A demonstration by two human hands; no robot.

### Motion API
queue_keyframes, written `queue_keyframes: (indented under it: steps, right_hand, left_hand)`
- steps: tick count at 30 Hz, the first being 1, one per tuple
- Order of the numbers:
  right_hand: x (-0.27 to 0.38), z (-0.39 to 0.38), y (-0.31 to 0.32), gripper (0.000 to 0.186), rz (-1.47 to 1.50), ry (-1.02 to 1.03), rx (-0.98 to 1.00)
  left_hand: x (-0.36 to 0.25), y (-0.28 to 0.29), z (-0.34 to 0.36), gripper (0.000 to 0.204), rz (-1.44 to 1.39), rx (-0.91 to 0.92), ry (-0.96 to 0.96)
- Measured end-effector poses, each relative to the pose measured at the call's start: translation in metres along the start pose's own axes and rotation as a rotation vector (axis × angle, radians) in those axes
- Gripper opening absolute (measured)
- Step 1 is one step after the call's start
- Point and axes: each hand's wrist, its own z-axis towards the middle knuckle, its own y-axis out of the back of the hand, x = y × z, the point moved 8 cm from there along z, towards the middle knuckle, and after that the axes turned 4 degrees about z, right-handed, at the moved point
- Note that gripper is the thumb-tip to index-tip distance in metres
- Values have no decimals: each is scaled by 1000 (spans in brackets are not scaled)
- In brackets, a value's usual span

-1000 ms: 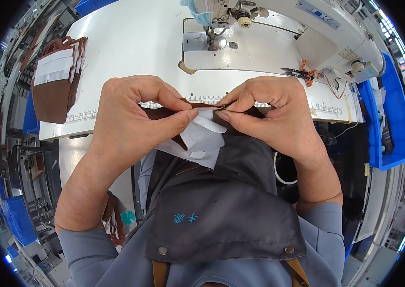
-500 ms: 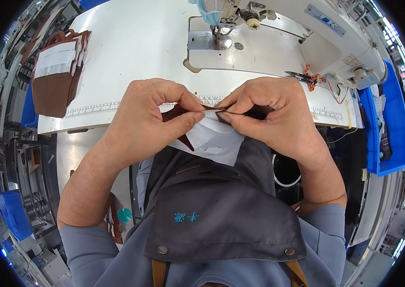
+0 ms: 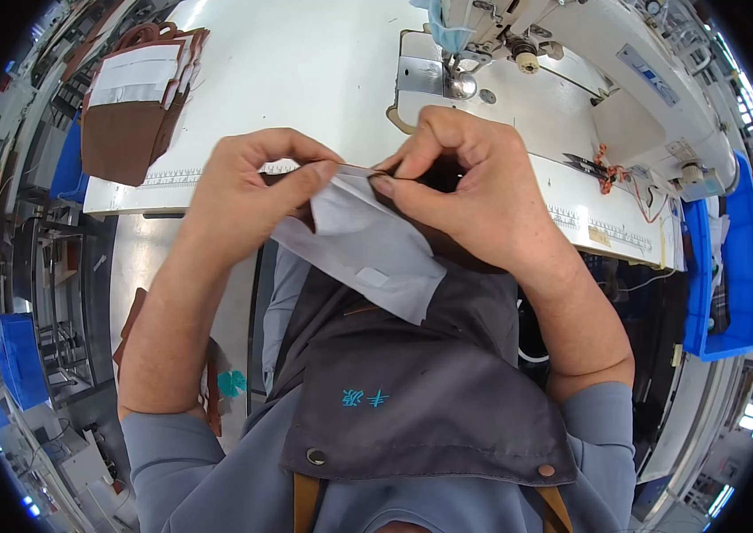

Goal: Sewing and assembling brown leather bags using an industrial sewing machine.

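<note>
Between my two hands, a piece of brown fabric with a pale grey-white lining (image 3: 378,247) is held by its upper edge. My left hand (image 3: 256,191) pinches the left end of that edge between thumb and forefinger. A short way along it, my right hand (image 3: 474,182) pinches the same edge, its thumb and forefinger pressed together. The lining hangs down toward the dark apron (image 3: 430,400) on my front, slanting to the right. Brown fabric shows beside the lining, partly covered by my fingers.
A white sewing machine (image 3: 652,98) stands on the white table (image 3: 270,53). Black scissors (image 3: 582,166) with orange cord lie at its right. A stack of brown bag pieces (image 3: 123,147) sits at the left. A blue bin (image 3: 705,302) is beside the table's right end.
The table and machine have shifted rightward in the picture. Both hands have risen slightly, a little farther apart, still pinching the fabric. More of the lining now hangs spread below them.
</note>
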Motion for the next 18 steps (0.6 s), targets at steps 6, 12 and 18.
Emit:
queue_keyframes:
  steps: [6,12,18]
  right_hand:
    - [3,17,-5,13,20,152,-97]
    - [-42,22,16,14,-113,61,-218]
    - [-76,8,32,16,-656,84,-127]
  left_hand:
    - [-72,25,9,8,912,-248,-575]
    - [-91,-40,87,2,1265,8,-832]
    - [-31,-100,172,6,1150,447,-596]
